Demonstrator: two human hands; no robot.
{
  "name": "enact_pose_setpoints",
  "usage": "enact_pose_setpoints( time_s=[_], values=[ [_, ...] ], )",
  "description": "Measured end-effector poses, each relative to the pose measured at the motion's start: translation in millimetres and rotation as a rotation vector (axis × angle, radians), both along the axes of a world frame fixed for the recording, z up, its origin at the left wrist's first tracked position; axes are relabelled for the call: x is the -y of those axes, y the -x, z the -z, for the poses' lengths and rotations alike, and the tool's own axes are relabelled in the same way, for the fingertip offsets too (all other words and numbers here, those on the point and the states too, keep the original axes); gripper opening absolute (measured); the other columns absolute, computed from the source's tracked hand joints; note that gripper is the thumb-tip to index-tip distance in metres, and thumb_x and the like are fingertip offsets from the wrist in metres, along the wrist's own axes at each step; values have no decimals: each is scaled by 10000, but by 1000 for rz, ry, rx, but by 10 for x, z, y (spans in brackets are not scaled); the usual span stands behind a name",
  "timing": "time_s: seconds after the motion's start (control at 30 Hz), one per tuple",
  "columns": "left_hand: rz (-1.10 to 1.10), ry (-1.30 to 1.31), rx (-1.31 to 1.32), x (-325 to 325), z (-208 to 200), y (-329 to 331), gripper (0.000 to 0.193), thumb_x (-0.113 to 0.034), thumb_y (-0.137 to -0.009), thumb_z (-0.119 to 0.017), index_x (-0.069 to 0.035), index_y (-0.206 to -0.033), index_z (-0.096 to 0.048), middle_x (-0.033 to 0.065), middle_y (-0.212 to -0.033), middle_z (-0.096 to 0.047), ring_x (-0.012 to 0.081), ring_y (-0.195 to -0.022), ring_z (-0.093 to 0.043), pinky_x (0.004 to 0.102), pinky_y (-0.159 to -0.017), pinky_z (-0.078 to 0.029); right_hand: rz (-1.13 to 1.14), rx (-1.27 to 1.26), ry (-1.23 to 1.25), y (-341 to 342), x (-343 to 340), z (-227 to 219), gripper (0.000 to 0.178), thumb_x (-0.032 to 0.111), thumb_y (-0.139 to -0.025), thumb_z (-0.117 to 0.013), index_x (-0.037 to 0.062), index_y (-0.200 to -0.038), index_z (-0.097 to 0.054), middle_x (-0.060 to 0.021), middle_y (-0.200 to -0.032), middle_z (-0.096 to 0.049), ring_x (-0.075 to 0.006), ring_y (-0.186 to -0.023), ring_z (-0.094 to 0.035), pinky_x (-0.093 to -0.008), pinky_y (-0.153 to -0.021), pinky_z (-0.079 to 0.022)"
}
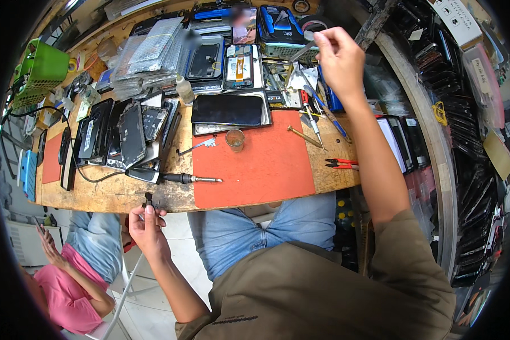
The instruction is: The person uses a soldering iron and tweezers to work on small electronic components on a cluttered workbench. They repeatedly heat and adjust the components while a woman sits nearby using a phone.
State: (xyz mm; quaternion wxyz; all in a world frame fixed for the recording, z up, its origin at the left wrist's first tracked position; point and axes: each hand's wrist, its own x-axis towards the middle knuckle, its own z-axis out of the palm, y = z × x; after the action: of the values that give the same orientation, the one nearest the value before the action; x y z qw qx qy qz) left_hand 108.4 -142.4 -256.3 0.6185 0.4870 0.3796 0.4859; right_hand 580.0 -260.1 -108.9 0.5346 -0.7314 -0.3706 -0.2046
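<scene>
Your left hand [149,226] pinched a small black part [148,199] near the front edge of the wooden bench [334,177], lower left of the frame, while your right hand [341,62], upper right, held a slim grey tool [304,51].

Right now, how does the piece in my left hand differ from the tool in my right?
Look: the small piece in your left hand is black and stubby; the slim tool in your right hand is grey and longer.
Place: the small piece is by the front edge of the table; the slim tool is farther back.
Both are hand-held.
</scene>
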Motion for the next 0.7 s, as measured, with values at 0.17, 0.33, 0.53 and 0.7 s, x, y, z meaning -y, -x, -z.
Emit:
enact_pose_setpoints(
  time_s=[0.17,0.33,0.53,0.7],
  values=[
    [-49,78,44,386,57,-60,137,-126,-1045,-723,-36,-1097,-633,67,-944,-706,175,-826,-711,263,-680,-535,-343,-101,77,560,607,-67,75,72,-1016,-689,3,-988,-679,-36,-742,-700,-87,-652,-664,-264,-590,-518],
    [-32,111,37,419,58,-89,170,-122,-1051,-713,-9,-1154,-638,67,-992,-699,168,-884,-708,263,-744,-557,-426,-185,353,1127,878,454,57,53,-970,-733,13,-980,-695,-69,-836,-714,-104,-713,-688,-268,-617,-530],
    [7,139,-3,504,-20,-68,186,-96,-1052,-703,9,-1183,-624,74,-1006,-705,180,-916,-725,272,-805,-592,-465,-550,217,1245,1077,811,109,5,-936,-755,-25,-1040,-739,-115,-931,-744,-147,-809,-723,-285,-709,-557],
    [10,272,39,592,-43,-116,178,-77,-1037,-715,7,-1165,-624,75,-1000,-717,188,-911,-746,280,-848,-626,-606,-264,210,1257,1191,719,163,-50,-927,-745,-49,-1090,-739,-140,-983,-754,-188,-894,-739,-312,-802,-579]
  ],
)
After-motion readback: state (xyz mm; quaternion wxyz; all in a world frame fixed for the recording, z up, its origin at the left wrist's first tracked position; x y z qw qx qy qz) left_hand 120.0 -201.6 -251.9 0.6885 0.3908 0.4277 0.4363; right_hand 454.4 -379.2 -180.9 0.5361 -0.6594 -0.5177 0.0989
